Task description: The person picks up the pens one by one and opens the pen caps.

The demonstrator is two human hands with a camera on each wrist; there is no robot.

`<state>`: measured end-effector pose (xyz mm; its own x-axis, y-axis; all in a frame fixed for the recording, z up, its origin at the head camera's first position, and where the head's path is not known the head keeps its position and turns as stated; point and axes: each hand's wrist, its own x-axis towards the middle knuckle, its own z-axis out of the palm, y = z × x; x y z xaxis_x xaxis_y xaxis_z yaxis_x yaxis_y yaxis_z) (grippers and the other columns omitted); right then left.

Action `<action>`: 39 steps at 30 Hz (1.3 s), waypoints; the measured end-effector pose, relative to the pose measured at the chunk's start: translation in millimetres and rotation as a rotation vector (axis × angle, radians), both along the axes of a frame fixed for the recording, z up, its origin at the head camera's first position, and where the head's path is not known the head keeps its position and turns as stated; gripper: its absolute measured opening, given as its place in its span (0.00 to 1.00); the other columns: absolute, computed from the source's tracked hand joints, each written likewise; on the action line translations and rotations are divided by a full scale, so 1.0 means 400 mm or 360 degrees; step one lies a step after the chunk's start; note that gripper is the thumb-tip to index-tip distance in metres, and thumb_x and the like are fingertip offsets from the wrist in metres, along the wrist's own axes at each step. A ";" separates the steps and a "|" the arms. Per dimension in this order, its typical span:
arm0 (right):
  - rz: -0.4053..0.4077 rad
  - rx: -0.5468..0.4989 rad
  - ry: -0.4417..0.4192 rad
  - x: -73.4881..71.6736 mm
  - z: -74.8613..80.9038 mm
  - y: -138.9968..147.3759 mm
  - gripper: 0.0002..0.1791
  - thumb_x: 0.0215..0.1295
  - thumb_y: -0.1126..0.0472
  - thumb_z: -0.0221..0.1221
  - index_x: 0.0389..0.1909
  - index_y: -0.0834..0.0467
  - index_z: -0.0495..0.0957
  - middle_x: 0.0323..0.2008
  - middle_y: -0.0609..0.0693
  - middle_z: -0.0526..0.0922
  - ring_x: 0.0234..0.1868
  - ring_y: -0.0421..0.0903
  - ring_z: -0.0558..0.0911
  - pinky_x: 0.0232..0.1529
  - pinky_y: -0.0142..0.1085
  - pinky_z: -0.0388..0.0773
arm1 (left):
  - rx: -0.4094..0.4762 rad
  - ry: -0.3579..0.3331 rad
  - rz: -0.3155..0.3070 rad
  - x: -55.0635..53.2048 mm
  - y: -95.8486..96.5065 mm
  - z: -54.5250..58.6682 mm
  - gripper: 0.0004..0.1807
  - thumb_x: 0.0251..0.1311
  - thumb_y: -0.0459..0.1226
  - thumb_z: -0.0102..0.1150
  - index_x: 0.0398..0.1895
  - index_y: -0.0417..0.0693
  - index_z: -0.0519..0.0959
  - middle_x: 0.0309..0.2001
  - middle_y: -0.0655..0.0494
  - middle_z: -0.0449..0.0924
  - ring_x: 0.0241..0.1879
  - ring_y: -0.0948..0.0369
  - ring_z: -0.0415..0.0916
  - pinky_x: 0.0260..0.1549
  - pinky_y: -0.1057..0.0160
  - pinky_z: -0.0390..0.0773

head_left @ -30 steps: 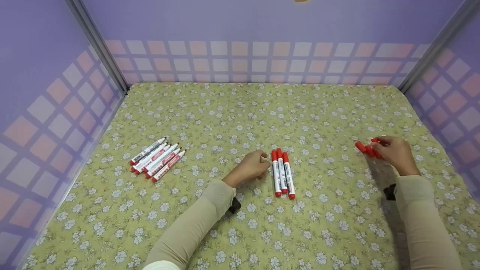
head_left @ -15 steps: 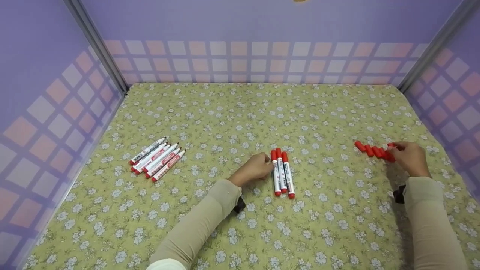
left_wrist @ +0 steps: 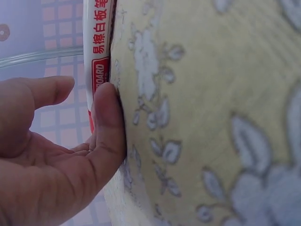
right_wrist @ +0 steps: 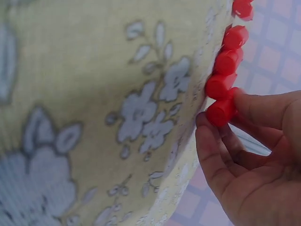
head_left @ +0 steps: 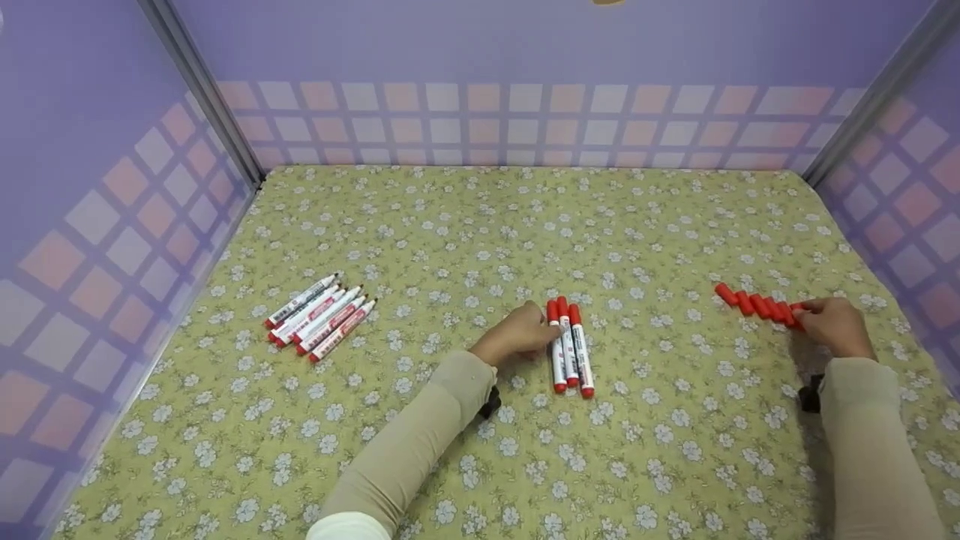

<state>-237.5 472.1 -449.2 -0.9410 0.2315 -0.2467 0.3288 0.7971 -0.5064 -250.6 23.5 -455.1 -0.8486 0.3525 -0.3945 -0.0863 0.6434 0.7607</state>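
Observation:
My left hand [head_left: 519, 330] is at the left side of three capped whiteboard markers [head_left: 571, 349] lying side by side. In the left wrist view, a fingertip meets the edge of the nearest marker [left_wrist: 98, 42], while another digit stays apart from its barrel. At the right, several red marker caps [head_left: 759, 305] lie in a slanting row. My right hand [head_left: 835, 327] pinches the cap at the near right end; the right wrist view shows this red cap [right_wrist: 220, 113] between thumb and fingers, against its neighbour.
Several uncapped whiteboard markers [head_left: 321, 319] lie side by side at the left, dark tips pointing away. A flowered cloth [head_left: 480, 225] covers the table. Purple panels with a checked band [head_left: 506, 124] stand round the back and sides.
My right hand has moved right and slightly nearer, bringing a cap to the end of the row. My left hand has shifted right, up to the capped markers.

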 end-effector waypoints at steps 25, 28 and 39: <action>-0.0007 -0.0046 -0.0008 0.004 -0.013 0.001 0.30 0.72 0.57 0.44 0.62 0.80 0.62 0.55 0.78 0.70 0.44 0.60 0.76 0.31 0.37 0.75 | -0.0133 0.0086 0.0044 0.003 0.026 -0.004 0.35 0.61 0.36 0.56 0.68 0.29 0.58 0.34 0.50 0.72 0.22 0.61 0.67 0.20 0.66 0.68; 0.0007 -0.0044 0.0002 0.004 -0.012 0.000 0.31 0.72 0.57 0.44 0.62 0.81 0.61 0.55 0.79 0.70 0.48 0.64 0.76 0.33 0.38 0.76 | -0.0128 0.0133 0.0029 0.004 0.024 -0.003 0.34 0.60 0.36 0.56 0.66 0.28 0.59 0.37 0.49 0.73 0.27 0.61 0.69 0.24 0.66 0.69; 0.0006 -0.0059 0.0011 0.005 -0.014 -0.003 0.30 0.72 0.57 0.43 0.60 0.80 0.65 0.51 0.77 0.74 0.35 0.50 0.78 0.28 0.35 0.74 | -0.0136 0.0128 0.0047 0.002 0.029 -0.003 0.37 0.61 0.36 0.56 0.69 0.28 0.55 0.53 0.39 0.74 0.40 0.56 0.75 0.41 0.62 0.76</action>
<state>-235.5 471.0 -454.6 -0.9436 0.2189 -0.2483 0.3223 0.7790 -0.5379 -249.8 35.0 -456.2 -0.8882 0.2949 -0.3524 -0.0473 0.7041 0.7086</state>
